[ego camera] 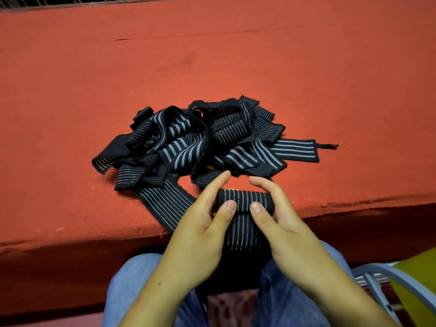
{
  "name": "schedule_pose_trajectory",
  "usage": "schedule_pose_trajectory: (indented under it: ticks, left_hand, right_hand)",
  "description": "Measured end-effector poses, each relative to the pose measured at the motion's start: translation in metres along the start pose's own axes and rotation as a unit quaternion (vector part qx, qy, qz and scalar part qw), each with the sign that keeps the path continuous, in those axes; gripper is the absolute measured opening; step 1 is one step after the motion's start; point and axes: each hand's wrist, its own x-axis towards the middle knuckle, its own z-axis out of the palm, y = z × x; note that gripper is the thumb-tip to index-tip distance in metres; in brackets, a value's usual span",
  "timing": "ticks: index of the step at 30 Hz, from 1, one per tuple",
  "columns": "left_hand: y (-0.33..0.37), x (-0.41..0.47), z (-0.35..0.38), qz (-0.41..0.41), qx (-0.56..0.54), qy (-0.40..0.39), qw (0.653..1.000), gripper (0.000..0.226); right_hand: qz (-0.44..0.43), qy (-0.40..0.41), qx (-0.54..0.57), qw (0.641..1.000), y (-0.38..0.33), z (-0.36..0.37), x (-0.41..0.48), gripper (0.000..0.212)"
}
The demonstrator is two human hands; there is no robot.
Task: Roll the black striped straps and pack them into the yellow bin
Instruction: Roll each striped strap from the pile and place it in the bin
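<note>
**Black grey-striped elastic strap mid-roll; yellow plastic bin interior hidden**

Strap is part-wound at the near edge of the red felt-covered table, bottom centre of frame. Its rolled end sits between both hands. The left hand & right hand each pinch it, thumbs on the near face, fingers curled over the far side. Unrolled tail hangs toward the lap in blue jeans.

To do this well, imo:
- Keep both thumbs level so edges stack flush, no coning.
- Hold tension on the tail w/ every turn.
- Walk the roll down the tail rather than dragging the tail up.
- Elastic will prob. spring open if the grip slackens, so keep one hand clamped on it till it's packed.

Loose pile of matching striped straps lies just beyond the hands, mid-frame, none rolled yet.

Bin shows only as a corner at lower right, next to a grey metal frame. Inside isn't visible, so can't tell what's in it, if anything.
</note>
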Motion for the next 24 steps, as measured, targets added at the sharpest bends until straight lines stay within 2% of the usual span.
schedule_pose_trajectory:
  ticks: [3, 8, 11, 17, 24]
  left_hand:
    - [0.004, 0.0, -0.003, 0.016, -0.004, 0.0, 1.0, 0.038]
    - [0.005, 0.002, -0.007, 0.034, 0.006, -0.01, 0.999, 0.034]
    - [0.005, 0.001, -0.008, 0.037, 0.014, -0.009, 0.999, 0.035]
    - [0.007, 0.001, -0.008, -0.022, -0.06, -0.034, 0.997, 0.028]
    - [0.003, 0.001, -0.004, -0.022, -0.038, -0.047, 0.998, 0.027]
  right_hand:
    - [0.031, -0.002, 0.073, 0.997, 0.0, 0.0, 0.002, 0.037]
    - [0.027, 0.007, 0.087, 0.996, 0.001, -0.002, 0.004, 0.027]
    - [0.024, 0.018, 0.069, 0.997, 0.001, -0.002, 0.004, 0.03]
    - [0.007, 0.017, 0.035, 0.999, 0.0, -0.007, 0.005, 0.015]
    - [0.012, 0.003, -0.037, 0.999, -0.005, -0.009, 0.002, 0.031]
